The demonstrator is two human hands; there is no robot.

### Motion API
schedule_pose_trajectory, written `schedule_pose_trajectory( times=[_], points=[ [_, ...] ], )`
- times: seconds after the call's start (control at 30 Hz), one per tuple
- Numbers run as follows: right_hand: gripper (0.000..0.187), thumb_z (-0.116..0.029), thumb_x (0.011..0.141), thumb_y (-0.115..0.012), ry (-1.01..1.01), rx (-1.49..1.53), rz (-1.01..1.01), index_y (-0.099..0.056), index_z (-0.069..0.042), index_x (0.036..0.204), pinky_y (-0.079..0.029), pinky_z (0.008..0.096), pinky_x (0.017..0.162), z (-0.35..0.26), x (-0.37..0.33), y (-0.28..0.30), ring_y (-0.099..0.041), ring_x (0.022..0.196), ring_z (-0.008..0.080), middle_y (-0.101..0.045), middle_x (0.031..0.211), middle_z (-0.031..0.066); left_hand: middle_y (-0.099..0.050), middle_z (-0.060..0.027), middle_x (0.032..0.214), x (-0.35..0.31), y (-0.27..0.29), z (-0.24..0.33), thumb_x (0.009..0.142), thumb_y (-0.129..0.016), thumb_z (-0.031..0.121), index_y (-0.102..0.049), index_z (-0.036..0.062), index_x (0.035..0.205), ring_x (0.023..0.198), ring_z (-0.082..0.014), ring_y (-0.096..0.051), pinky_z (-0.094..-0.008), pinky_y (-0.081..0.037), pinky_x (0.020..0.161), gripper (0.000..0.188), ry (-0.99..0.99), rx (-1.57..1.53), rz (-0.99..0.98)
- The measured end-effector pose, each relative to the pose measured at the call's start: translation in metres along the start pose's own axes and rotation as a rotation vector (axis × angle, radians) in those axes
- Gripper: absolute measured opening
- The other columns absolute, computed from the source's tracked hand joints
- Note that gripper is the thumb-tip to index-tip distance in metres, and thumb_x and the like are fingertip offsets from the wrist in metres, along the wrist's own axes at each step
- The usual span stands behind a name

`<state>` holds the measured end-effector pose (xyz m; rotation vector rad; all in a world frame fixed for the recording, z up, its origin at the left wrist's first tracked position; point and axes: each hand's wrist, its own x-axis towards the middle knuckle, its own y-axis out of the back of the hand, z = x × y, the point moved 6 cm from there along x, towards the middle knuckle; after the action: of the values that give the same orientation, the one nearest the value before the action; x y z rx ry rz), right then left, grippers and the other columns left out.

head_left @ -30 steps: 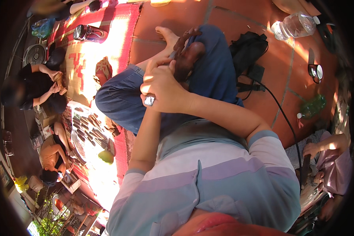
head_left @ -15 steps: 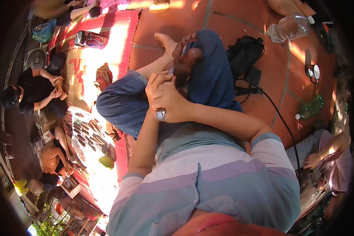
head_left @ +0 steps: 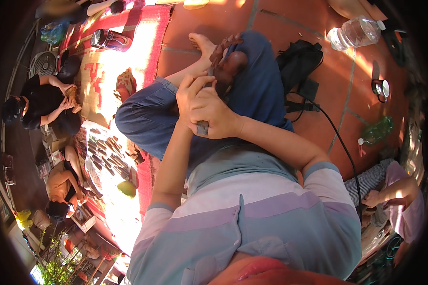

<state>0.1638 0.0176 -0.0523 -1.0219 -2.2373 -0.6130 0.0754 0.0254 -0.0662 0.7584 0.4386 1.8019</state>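
Observation:
Both my hands are closed around one grey metal carving chisel (head_left: pixel 202 127), whose butt end sticks out below the fingers. My left hand (head_left: pixel 187 95) wraps it nearer the blade, and my right hand (head_left: pixel 217 115) grips just behind, overlapping the left. Most of the shaft is hidden by the fingers. Beyond my hands, a dark reddish-brown wood carving (head_left: pixel 235 65) with a rounded part and knobbly edges rests against my bent leg. The chisel's front end points at this carving; whether the edge touches the wood I cannot tell.
Several carving tools (head_left: pixel 107 154) lie in rows on a pale sheet at left, near a yellow-green round thing (head_left: pixel 127 188). A dark flask (head_left: pixel 110 39) lies on the red mat. Right are a black bag (head_left: pixel 299 61), cable (head_left: pixel 338 137), bottles (head_left: pixel 359 33) and cup (head_left: pixel 380 89). Other people sit around.
My hands have shifted slightly, with the right hand higher over the left and the chisel's butt a little to the right. The whole view has tilted a little.

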Motion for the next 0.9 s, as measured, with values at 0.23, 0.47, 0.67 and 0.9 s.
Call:
schedule_pose_trajectory(
  times=[0.23,0.47,0.67,0.9],
  points=[
    [0.019,-0.005,0.063,-0.072,0.009,-0.014,-0.014,-0.054,-0.009,0.064,-0.036,0.0378,0.075,-0.005,0.002,0.003,-0.050,0.075,0.0249,-0.050,0.071,0.0038,-0.064,-0.0104,0.095,-0.005,0.000,-0.005,0.072,-0.075,0.010,-0.071,0.0059,0.093,0.086,-0.0287,-0.065,-0.0340,-0.053,0.071,0.022,-0.096,0.059,0.003],
    [0.021,-0.004,0.063,-0.073,-0.029,0.062,0.007,-0.053,-0.009,0.064,-0.036,0.0379,0.074,-0.005,0.000,0.003,-0.048,0.074,0.0257,-0.051,0.071,0.0036,-0.066,-0.0069,0.098,-0.008,0.001,-0.005,0.073,-0.073,0.012,-0.072,0.0087,0.091,0.086,-0.0259,-0.066,-0.0348,-0.053,0.070,0.018,-0.123,0.162,-0.064],
    [0.022,-0.004,0.063,-0.073,-0.013,0.035,0.051,-0.053,-0.010,0.064,-0.036,0.0372,0.075,0.003,0.002,0.010,-0.048,0.074,0.0257,-0.050,0.071,0.0035,-0.066,-0.0062,0.097,0.007,0.004,0.006,0.075,-0.073,0.014,-0.073,0.0091,0.090,0.085,-0.0250,-0.067,-0.0339,-0.054,0.071,0.016,-0.068,0.151,-0.103],
    [0.020,-0.004,0.063,-0.072,-0.036,0.011,0.009,-0.053,-0.011,0.063,-0.036,0.0369,0.075,-0.006,0.007,0.010,-0.049,0.073,0.0250,-0.049,0.069,0.0038,-0.066,-0.0096,0.095,-0.002,0.003,0.001,0.075,-0.073,0.007,-0.071,0.0039,0.091,0.082,-0.0242,-0.066,-0.0313,-0.053,0.067,0.017,-0.078,0.139,-0.135]
  ],
)
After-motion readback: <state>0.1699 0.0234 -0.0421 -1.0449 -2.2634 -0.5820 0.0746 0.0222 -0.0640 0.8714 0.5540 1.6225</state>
